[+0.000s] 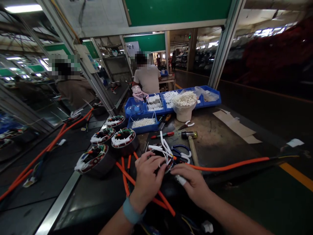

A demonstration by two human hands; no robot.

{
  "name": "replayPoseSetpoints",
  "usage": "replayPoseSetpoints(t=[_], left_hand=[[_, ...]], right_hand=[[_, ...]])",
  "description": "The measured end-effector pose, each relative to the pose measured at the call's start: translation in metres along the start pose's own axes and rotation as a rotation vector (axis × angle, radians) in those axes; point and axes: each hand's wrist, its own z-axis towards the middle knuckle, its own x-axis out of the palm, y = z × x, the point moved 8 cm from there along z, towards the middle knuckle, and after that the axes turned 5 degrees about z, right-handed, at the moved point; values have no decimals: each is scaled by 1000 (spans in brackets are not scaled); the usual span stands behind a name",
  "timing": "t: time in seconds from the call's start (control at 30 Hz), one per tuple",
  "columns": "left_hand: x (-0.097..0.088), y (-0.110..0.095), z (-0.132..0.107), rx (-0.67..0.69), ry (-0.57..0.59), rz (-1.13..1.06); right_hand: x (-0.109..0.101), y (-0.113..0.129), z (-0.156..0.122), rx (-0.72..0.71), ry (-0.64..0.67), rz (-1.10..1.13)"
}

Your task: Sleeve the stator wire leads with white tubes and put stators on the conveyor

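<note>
My left hand (147, 178) lies on a motor stator (163, 156) with white sleeved leads, its fingers curled over the winding. My right hand (193, 183) rests on the stator's right edge and pinches a white sleeve (181, 180). Orange cables (227, 167) run from the stator to the right and down under my wrists. A blue-handled scissors (181, 150) lies just behind the stator.
Several wound stators (123, 137) stand to the left. A hammer (192, 143), a red screwdriver (163, 134), cutters (186, 125), a white bucket of sleeves (184, 106) and blue trays (210, 95) sit behind. Two people work farther back.
</note>
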Motion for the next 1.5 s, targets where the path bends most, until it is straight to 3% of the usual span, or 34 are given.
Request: replayPoseSetpoints(t=[0.07, 0.2, 0.37, 0.57, 0.77, 1.03, 1.13, 1.2, 1.33, 1.43, 1.5], left_hand=[[-3, -6, 3, 80, -69, -81], [-9, -18, 9, 271, -66, -29], [-14, -25, 16, 362, -56, 180], [-11, -41, 5, 576, -60, 127], [-8, -22, 8, 435, -34, 91], [-6, -35, 3, 567, 3, 28], [-4, -33, 4, 475, 91, -83], [-3, -26, 5, 334, 120, -202], [0, -13, 3, 125, 74, -354], [1, -19, -1, 192, 30, -294], [1, -25, -3, 260, 17, -174]], right_hand=[[6, -11, 12, 154, -47, 109], [8, -30, 9, 421, -195, 440], [9, -31, 5, 448, -197, 579], [9, -31, 12, 467, -230, 542], [10, -33, 6, 460, -239, 573], [7, -34, 9, 428, -248, 464], [6, -32, 8, 418, -249, 360], [4, -27, 7, 406, -245, 296], [6, -12, 7, 388, -52, 111], [9, -10, 10, 382, 107, -98], [7, -9, 9, 361, 135, -130]])
